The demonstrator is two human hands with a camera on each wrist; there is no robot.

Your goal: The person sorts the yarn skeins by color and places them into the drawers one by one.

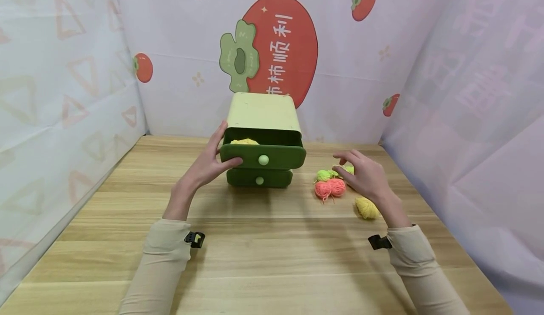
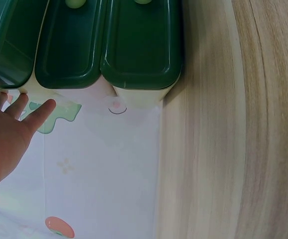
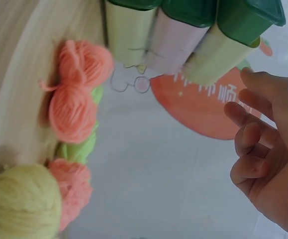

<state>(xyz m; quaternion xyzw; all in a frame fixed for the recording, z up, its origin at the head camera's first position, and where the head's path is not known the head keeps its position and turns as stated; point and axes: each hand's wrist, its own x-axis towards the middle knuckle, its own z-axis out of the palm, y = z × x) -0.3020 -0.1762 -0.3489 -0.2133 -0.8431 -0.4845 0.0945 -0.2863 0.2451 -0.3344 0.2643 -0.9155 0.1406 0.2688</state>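
Observation:
A small cabinet (image 1: 264,109) with a cream top and green drawers stands at the table's far middle. Its top drawer (image 1: 282,157) is pulled out, and yellow yarn (image 1: 244,141) shows inside. My left hand (image 1: 208,157) rests at the cabinet's left: the thumb lies against the drawer front, the fingers extend along the side. In the left wrist view these fingers look straight and spread. My right hand (image 1: 367,175) hovers by the yarn with loosely bent fingers, holding nothing. Near it lie pink yarn (image 1: 329,189), green yarn (image 1: 326,175) and a yellow yarn ball (image 1: 366,208).
Two lower drawers, a middle one (image 2: 71,50) and a bottom one (image 2: 143,50), are pushed in. A printed white cloth (image 1: 182,102) hangs behind and at both sides of the wooden table (image 1: 272,268). Another pink yarn bundle (image 3: 70,191) sits beside the yellow ball.

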